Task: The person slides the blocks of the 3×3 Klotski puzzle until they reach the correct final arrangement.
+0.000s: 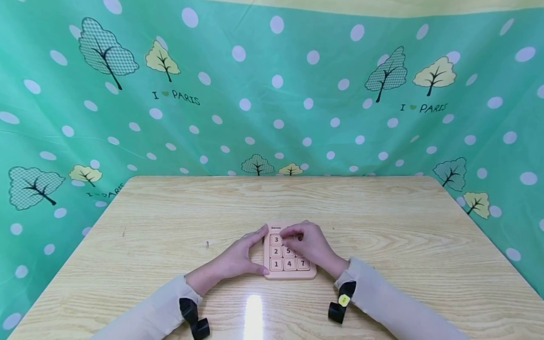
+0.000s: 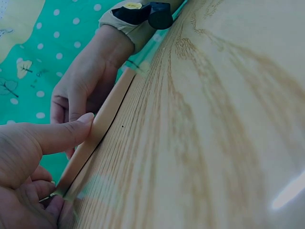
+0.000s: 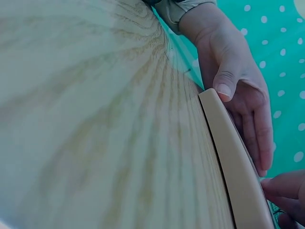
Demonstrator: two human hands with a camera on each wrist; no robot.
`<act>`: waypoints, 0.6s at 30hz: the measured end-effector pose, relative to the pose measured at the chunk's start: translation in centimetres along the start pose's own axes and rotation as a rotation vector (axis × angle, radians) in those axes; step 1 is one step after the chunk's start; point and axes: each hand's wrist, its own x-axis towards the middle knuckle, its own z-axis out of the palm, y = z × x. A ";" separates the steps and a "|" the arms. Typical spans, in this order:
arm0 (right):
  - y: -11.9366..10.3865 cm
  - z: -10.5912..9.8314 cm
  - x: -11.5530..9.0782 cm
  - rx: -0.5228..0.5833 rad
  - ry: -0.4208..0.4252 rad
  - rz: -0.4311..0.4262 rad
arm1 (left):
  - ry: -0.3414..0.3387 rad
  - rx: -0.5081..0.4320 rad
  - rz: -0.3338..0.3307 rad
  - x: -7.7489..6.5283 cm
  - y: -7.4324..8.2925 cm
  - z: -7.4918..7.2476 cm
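A pale wooden number puzzle board (image 1: 291, 276) lies flat on the table, its square tiles set in a grid; 3, 2, 5, 1, 4, 7 and part of 6 are readable. My left hand (image 1: 238, 255) holds the board's left side, thumb at the near corner and fingers toward the far corner. In the right wrist view, that thumb rests on the board's edge (image 3: 233, 157). My right hand (image 1: 312, 243) reaches over the board from the right, thumb and index fingertips beside the 3 tile (image 1: 276, 239). It hides part of the upper and right tiles; whether it pinches one is unclear.
The light wood table (image 1: 170, 212) extends around the board. Behind it hangs a green dotted cloth (image 1: 276, 108) with printed trees. Black straps with camera mounts (image 1: 194, 317) sit on both wrists. A bright reflection marks the table's near side.
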 end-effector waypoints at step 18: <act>0.7 -2.0 -0.9 -0.001 -0.003 0.047 | 0.002 -0.008 -0.008 0.0 0.1 0.0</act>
